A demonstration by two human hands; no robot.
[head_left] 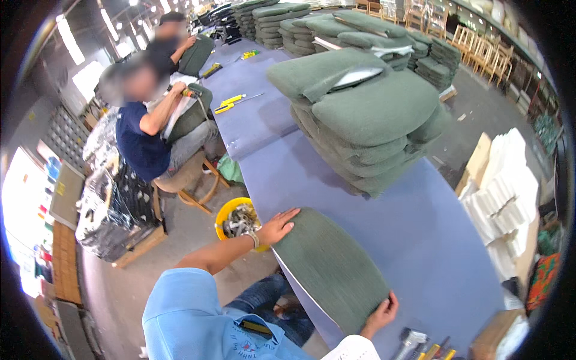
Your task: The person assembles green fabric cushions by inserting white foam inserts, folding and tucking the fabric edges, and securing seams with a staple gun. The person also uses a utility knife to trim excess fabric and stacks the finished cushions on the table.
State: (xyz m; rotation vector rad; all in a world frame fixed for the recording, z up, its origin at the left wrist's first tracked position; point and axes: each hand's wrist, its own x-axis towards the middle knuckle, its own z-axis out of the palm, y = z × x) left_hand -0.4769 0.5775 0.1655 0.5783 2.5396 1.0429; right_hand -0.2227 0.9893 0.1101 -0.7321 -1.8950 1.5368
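A dark green upholstered chair cushion, long with rounded ends, lies on the blue-covered table in front of me. A strip of its white underside shows along the edge nearest my body. My left hand rests on the cushion's far left end, fingers stretched out along its rim. At the opposite end, my right hand grips the edge, fingers bent round the corner. Beyond the cushion, a tall stack of similar green cushions stands on the table, with white material showing in a fold near its top.
Hand tools lie at the table's near right edge. Yellow-handled tools sit farther up the table. A yellow bucket of scraps stands on the floor at left. Two people work beyond it. White padding is piled at right.
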